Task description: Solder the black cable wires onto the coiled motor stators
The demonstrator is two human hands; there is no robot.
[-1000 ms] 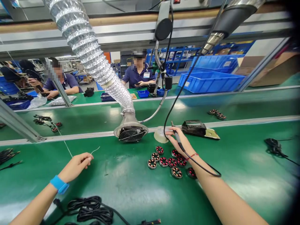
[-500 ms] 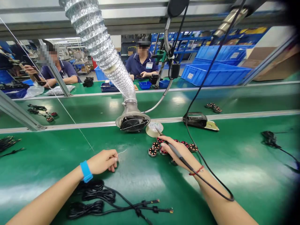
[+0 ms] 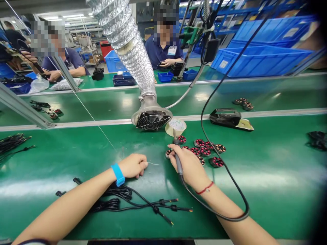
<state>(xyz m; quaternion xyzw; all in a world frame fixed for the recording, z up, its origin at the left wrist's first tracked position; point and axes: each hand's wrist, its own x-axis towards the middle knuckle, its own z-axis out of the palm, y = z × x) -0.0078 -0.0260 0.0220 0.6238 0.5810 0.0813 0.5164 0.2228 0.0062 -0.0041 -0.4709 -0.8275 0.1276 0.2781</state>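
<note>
My left hand [image 3: 134, 165] is closed on a thin pale wire [image 3: 154, 164], whose free end points right above the green table. My right hand [image 3: 187, 165] grips the handle of a soldering iron [image 3: 178, 163]; its tip end points away, by a roll of tape [image 3: 176, 127]. The fingertips of that hand are beside a small round coil [image 3: 168, 153], and whether they touch it I cannot tell. Several red and copper coils [image 3: 205, 151] lie right of and behind the hand. Below my left hand are coiled black cables [image 3: 114, 204] with bared ends.
A fume fan [image 3: 152, 120] on a silver duct [image 3: 127, 44] hangs ahead. The iron's cord [image 3: 204, 112] loops over the right side. A black holder [image 3: 224, 117] stands back right, with cable bundles [image 3: 12, 143] at left. Two people sit across the bench near blue bins [image 3: 258, 61].
The camera view has shifted, so the bench sits differently. The iron in my right hand has turned more upright, and more of the coils shows. My left hand still holds the wire.
</note>
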